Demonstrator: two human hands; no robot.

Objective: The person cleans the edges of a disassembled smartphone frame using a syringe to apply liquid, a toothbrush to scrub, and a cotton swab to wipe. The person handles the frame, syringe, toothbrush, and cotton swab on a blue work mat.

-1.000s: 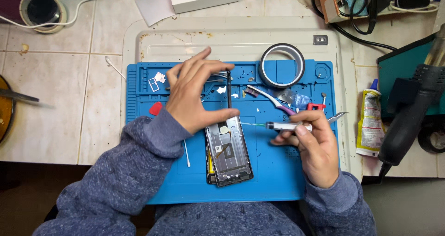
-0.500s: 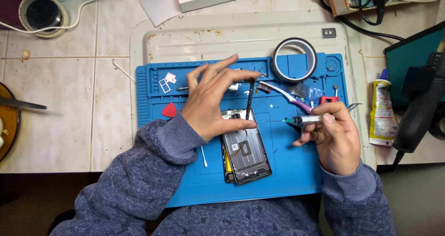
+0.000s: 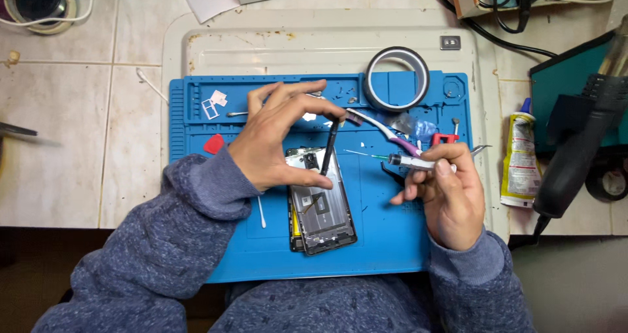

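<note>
Head view shows left hand (image 3: 271, 140) pinching a thin black strip (image 3: 329, 148) above the opened phone (image 3: 320, 205), right hand (image 3: 445, 189) clamped on a syringe (image 3: 409, 162).

Bare mat (image 3: 386, 241) right of phone (image 3: 320, 209)

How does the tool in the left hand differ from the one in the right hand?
The left hand pinches a thin black strip, steeply tilted over the opened phone. The right hand holds a pale syringe, lying level, its needle pointing left, off the phone. Both are slender and sit above the blue mat.
</note>
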